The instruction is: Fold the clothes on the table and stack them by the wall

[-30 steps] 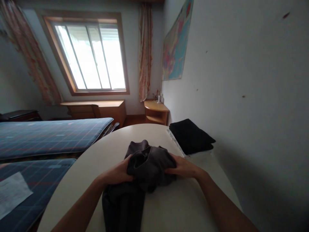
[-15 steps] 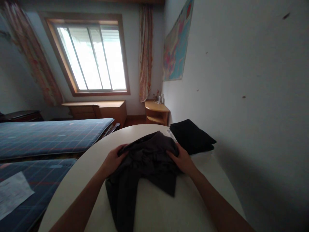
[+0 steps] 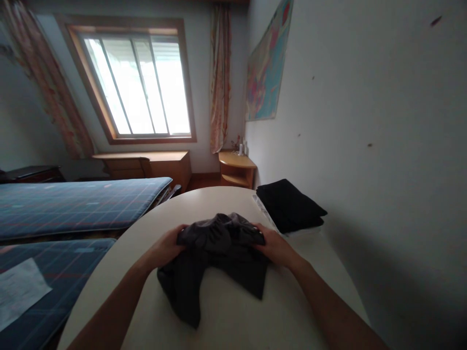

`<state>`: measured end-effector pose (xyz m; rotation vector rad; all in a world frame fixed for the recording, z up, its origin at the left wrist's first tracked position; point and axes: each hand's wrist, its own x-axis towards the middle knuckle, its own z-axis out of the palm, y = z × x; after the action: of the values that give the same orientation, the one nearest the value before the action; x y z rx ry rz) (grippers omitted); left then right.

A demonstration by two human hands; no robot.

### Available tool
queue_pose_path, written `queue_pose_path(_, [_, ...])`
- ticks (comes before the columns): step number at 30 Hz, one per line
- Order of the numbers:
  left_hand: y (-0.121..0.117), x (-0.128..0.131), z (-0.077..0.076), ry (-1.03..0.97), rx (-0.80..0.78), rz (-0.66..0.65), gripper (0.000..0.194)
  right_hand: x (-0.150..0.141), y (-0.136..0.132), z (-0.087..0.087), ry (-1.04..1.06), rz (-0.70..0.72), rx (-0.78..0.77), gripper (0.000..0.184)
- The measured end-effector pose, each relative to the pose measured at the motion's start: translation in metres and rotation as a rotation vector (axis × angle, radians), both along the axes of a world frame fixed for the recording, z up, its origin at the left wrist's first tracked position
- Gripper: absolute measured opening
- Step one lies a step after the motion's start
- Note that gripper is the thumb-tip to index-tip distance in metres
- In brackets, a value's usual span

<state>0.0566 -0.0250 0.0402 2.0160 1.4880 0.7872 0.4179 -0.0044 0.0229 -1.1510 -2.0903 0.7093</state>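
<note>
A pair of dark grey trousers (image 3: 222, 245) lies bunched on a round white table (image 3: 233, 316), its two legs spreading toward me. My left hand (image 3: 170, 248) grips the bunched cloth at its left side, with the fingertips partly hidden by the fabric. On the opposite side my right hand (image 3: 272, 244) is closed on the edge of the same garment. Just beyond my right hand, folded black cloth (image 3: 290, 206) rests on something white and flat.
Plaid mattresses (image 3: 80, 206) lie left of the table, the nearer one with a paper sheet (image 3: 22, 291) on it. A white wall (image 3: 394, 184) runs close along the right. A corner shelf (image 3: 237, 163) and a desk (image 3: 160, 163) stand beyond the table.
The top of the trousers has come down and bunched nearer to me between my hands. The left leg's end has drawn up from the lower frame edge. The folded black cloth has stayed put.
</note>
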Motion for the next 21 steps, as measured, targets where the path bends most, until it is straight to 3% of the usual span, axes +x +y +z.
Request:
queue_pose_path(4, [0.010, -0.011, -0.001, 0.177, 0.327, 0.512, 0.047, 0.001, 0.013, -0.005, 0.160, -0.250, 0.146, 0.039])
queue_pose_path(7, [0.008, -0.010, -0.003, 0.427, 0.499, 0.678, 0.053, 0.000, 0.020, -0.014, 0.175, -0.381, 0.348, 0.048])
queue_pose_path(10, [0.003, 0.002, -0.001, 0.496, 0.396, 0.627, 0.036, -0.003, 0.018, -0.017, 0.049, -0.320, 0.457, 0.057])
queue_pose_path(13, [-0.003, 0.017, 0.001, 0.456, 0.226, 0.415, 0.014, -0.007, 0.007, -0.012, -0.088, -0.234, 0.510, 0.051])
queue_pose_path(17, [-0.006, 0.023, -0.007, 0.418, 0.206, 0.175, 0.027, -0.013, -0.007, -0.005, -0.258, -0.028, 0.500, 0.045])
queue_pose_path(19, [-0.004, 0.021, -0.015, 0.428, 0.226, 0.125, 0.035, -0.017, -0.009, -0.006, -0.313, 0.019, 0.473, 0.043])
queue_pose_path(21, [0.000, 0.017, -0.020, 0.447, 0.236, 0.123, 0.031, -0.020, -0.008, -0.007, -0.336, -0.009, 0.467, 0.028])
